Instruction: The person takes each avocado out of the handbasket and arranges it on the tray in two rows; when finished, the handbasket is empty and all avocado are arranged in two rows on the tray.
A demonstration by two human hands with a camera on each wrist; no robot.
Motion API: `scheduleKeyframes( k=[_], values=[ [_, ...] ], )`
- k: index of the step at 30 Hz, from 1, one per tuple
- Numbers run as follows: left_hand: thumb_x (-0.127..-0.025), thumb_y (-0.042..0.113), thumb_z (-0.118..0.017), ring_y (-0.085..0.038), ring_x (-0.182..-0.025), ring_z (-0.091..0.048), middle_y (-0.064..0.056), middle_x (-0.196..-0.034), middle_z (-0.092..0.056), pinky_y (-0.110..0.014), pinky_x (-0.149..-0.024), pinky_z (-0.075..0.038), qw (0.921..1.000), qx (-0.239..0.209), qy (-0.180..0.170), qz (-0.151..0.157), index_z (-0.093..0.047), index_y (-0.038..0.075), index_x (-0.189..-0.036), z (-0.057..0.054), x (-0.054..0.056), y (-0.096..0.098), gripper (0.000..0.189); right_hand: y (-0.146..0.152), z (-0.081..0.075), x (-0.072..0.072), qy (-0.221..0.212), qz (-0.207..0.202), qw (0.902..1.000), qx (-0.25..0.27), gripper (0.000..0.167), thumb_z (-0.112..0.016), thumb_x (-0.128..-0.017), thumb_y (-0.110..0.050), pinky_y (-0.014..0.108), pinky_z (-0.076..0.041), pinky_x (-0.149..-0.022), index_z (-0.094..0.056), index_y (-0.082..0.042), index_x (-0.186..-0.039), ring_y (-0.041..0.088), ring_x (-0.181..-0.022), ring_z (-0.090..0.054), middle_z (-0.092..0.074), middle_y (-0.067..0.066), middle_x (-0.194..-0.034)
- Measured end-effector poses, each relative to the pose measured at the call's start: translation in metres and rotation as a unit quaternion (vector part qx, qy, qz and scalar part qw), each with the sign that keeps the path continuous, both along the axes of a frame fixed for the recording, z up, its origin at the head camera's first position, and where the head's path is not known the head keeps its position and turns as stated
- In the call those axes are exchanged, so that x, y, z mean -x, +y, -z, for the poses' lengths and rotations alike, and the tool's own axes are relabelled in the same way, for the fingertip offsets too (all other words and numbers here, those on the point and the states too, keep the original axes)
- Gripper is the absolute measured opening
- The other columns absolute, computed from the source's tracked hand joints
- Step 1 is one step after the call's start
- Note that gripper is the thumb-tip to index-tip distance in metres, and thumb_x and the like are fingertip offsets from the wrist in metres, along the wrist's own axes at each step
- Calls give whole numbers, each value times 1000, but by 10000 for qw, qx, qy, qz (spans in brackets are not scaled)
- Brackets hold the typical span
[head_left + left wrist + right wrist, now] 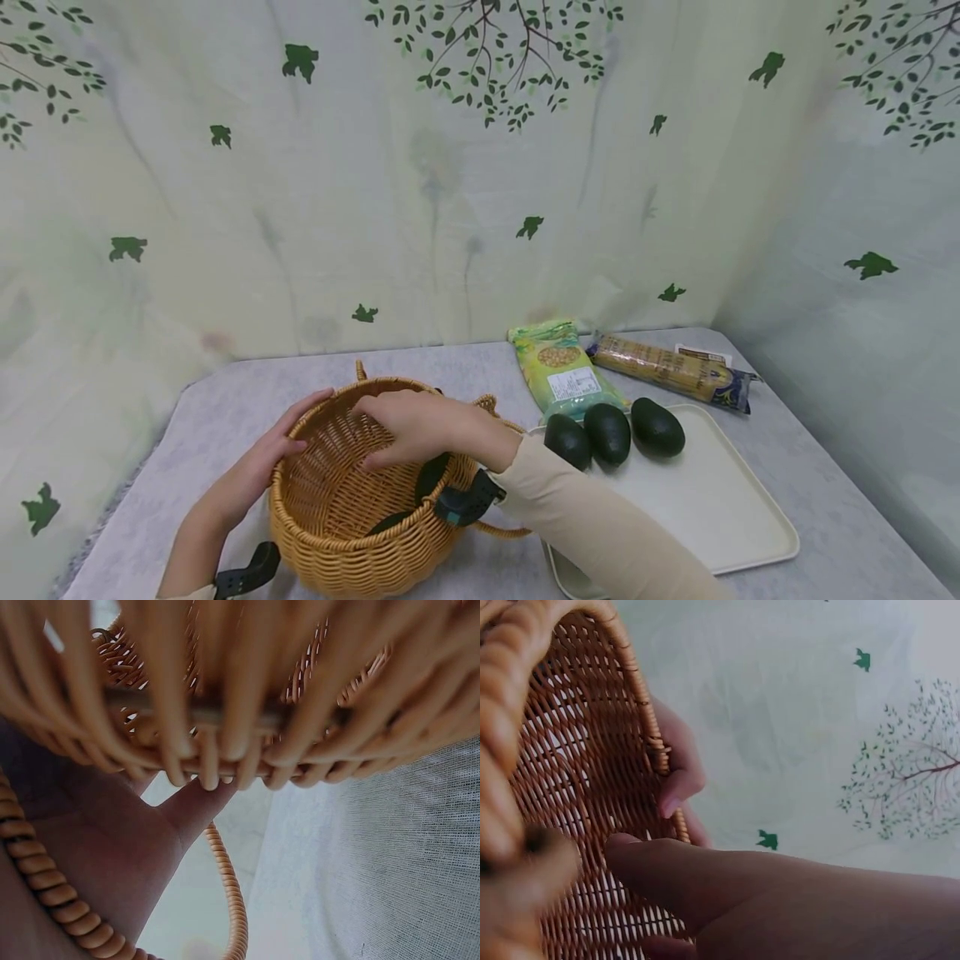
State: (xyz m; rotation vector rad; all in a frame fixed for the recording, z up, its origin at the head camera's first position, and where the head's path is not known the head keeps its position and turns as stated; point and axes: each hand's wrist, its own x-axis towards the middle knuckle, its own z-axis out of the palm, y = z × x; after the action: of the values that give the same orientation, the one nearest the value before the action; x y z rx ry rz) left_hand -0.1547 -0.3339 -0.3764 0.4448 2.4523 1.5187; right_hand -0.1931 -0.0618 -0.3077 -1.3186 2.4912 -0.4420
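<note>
A round wicker basket (375, 546) stands tilted toward me on the table. My left hand (251, 475) grips its left rim, with the thumb over the edge and the fingers along the outside. In the left wrist view the palm of that hand (82, 847) lies against the weave, beside a looped handle. My right hand (412, 425) reaches over the right rim into the basket, thumb and forefinger spread apart and nothing seen between them. Below it, partly hidden by the rim and wrist, lie dark green avocados (431, 477). The right wrist view shows the thumb (652, 870) before the inner wall.
On the right, a cream tray (720, 500) carries three avocados (657, 427) along its far left edge. Behind it lie a green-yellow bag (562, 371) and a long pack of noodles (667, 367). A leaf-patterned curtain (450, 208) hangs behind the table.
</note>
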Motion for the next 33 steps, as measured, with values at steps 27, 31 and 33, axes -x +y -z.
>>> scheduleKeyframes(
  k=[27,31,33],
  values=[
    [-105,16,-37,-54,-145,-28,-16,-170,-13,-61,-97,-47,10000,-41,42,61,-20,29,-165,-3,-2,2,64,-12,11,0,-739,-61,9941,-791,48,-58,-104,-42,27,-49,-93,-56,-15,-143,10,-114,-63,-64,0,-133],
    [-104,14,-36,-55,-145,-27,-17,-170,-12,-62,-98,-45,10000,-31,48,67,-20,30,-165,-3,-2,2,66,-11,10,1,-684,-311,9925,-961,51,-66,-100,-39,25,-46,-100,-55,-17,-145,11,-124,-59,-61,1,-141],
    [-103,14,-36,-54,-146,-26,-16,-170,-13,-62,-99,-44,10000,-17,67,60,-20,30,-165,-2,-3,2,66,-12,9,1,-602,-352,9913,-1113,56,-72,-96,-38,26,-44,-104,-54,-19,-146,11,-130,-56,-58,0,-145]
  ],
)
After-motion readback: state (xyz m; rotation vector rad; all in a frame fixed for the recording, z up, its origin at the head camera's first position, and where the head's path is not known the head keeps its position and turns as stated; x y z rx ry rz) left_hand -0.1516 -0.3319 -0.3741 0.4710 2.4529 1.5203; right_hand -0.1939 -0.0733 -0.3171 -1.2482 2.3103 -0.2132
